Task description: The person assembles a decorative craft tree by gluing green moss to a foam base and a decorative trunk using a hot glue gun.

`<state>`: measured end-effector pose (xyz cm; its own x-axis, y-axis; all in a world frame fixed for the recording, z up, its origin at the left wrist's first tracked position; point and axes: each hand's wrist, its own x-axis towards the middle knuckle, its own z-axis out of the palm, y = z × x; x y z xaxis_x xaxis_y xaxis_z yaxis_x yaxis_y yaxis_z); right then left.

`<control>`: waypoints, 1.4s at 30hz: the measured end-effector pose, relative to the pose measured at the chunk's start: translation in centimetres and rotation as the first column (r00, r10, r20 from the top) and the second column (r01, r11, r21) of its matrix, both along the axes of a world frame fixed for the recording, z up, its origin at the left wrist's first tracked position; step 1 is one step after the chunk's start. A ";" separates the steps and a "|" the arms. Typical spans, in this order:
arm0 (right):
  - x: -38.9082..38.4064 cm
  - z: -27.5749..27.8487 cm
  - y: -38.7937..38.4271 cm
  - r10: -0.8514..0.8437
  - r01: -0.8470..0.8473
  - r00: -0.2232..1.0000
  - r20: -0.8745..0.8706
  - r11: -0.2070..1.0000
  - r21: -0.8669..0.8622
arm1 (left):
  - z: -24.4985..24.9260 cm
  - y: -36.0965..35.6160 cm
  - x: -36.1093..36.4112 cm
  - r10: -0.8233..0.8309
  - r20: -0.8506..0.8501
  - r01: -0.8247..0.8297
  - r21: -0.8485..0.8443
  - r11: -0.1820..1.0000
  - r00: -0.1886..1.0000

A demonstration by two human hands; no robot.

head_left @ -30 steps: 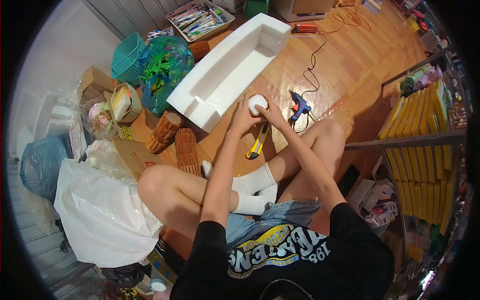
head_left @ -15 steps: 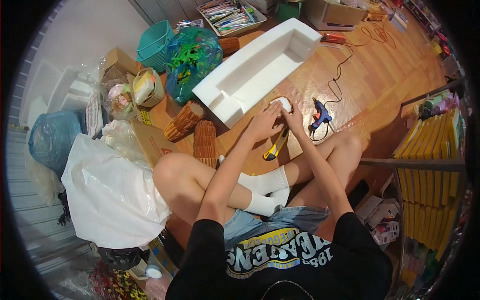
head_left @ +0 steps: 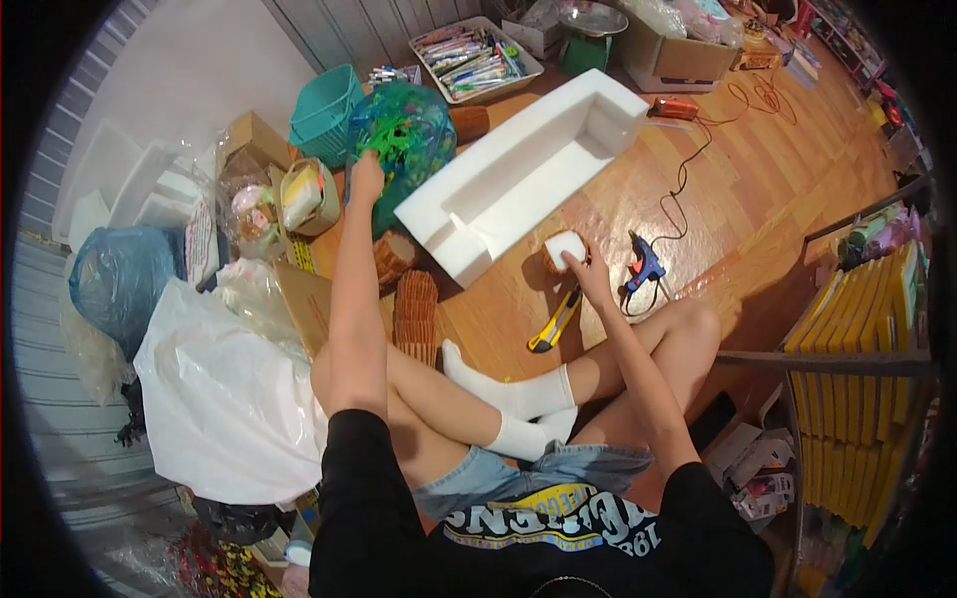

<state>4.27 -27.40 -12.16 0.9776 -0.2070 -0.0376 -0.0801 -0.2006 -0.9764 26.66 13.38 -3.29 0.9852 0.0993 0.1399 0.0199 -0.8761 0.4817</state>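
My left hand [head_left: 367, 177] reaches out to the blue plastic bag [head_left: 436, 140], its fingers closed on a green artificial plant [head_left: 397, 140] at the bag's opening. My right hand [head_left: 586, 275] grips a small brown ribbed pot [head_left: 551, 261] at its right side. White foam [head_left: 566, 245] fills the pot's top. Just below the pot, a yellow and black utility knife [head_left: 554, 324] lies on the floor. To the right of my right hand sits a blue glue gun [head_left: 645, 263] with its cord trailing away.
A long white foam block [head_left: 469, 214] with a hollow lies ahead. Brown ribbed pots [head_left: 415, 309] rest left of the knife. Behind the bag are a teal basket [head_left: 324, 110] and a tray of pens [head_left: 533, 72]. A shelf of yellow packs [head_left: 847, 329] stands at right.
My left hand has left the pot's foam top and moved up and left to the green plants in the bag. My right hand stays at the pot, which is now tilted into view.
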 end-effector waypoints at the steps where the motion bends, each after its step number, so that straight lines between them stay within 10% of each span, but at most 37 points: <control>1: -0.1 0.6 0.1 -0.008 0.008 0.999 -0.033 1.000 0.001 | -0.1 0.9 0.3 0.002 -0.176 -0.010 -0.044 0.999 0.984; 8: 0.3 1.5 0.7 0.002 0.002 0.997 -0.082 0.999 0.051 | 1.5 -2.7 -2.7 0.195 -0.557 0.197 0.566 0.801 0.807; 14: 0.0 0.9 0.9 0.000 0.028 0.992 -0.127 0.974 0.223 | -7.1 2.3 0.1 -0.092 -0.445 0.284 0.386 0.878 0.891; 23: 0.0 -0.3 0.6 -0.029 0.027 0.999 -0.033 0.998 -0.061 | 1.2 0.9 -1.7 0.083 -0.369 0.073 0.389 0.919 0.926; 27: -0.4 0.4 0.7 -0.033 0.032 0.999 -0.026 0.998 -0.045 | 3.4 1.7 -0.8 0.153 0.151 -0.176 0.160 0.971 0.977; 28: -0.4 0.5 0.7 -0.025 0.025 0.999 -0.023 0.999 -0.026 | 4.1 1.6 -0.3 0.298 0.307 -0.234 -0.229 0.945 0.904; 29: -0.4 0.6 0.7 -0.018 0.017 1.000 -0.019 1.000 -0.026 | 4.6 1.6 0.0 0.477 0.385 -0.189 -0.587 0.787 0.790; 32: -0.1 0.7 0.7 -0.022 0.022 1.000 0.007 0.997 -0.079 | 5.0 3.8 1.3 0.322 0.414 0.099 -0.730 0.677 0.852; 33: -0.3 0.9 0.7 -0.021 0.021 1.000 0.004 0.997 -0.073 | 5.7 3.9 0.7 0.326 0.416 0.095 -0.727 0.680 0.849; 35: -0.7 0.9 0.7 -0.014 0.013 1.000 -0.004 0.998 -0.066 | 7.5 3.7 -1.1 -0.101 0.475 0.085 0.054 0.995 0.874; 36: -0.5 0.8 0.5 -0.002 0.001 1.000 -0.027 0.998 -0.062 | 7.9 4.3 -1.2 -0.492 0.318 0.363 0.386 0.848 0.811; 42: -0.7 0.9 0.5 0.030 -0.035 0.997 -0.067 0.997 -0.066 | 9.7 6.4 -1.6 0.114 0.505 -0.088 -0.074 0.993 0.856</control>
<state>3.53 -26.89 -11.24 0.9797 -0.1792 -0.0895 -0.1363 -0.2690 -0.9535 25.03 19.78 6.38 0.7629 0.2132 0.6103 -0.1516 -0.8587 0.4895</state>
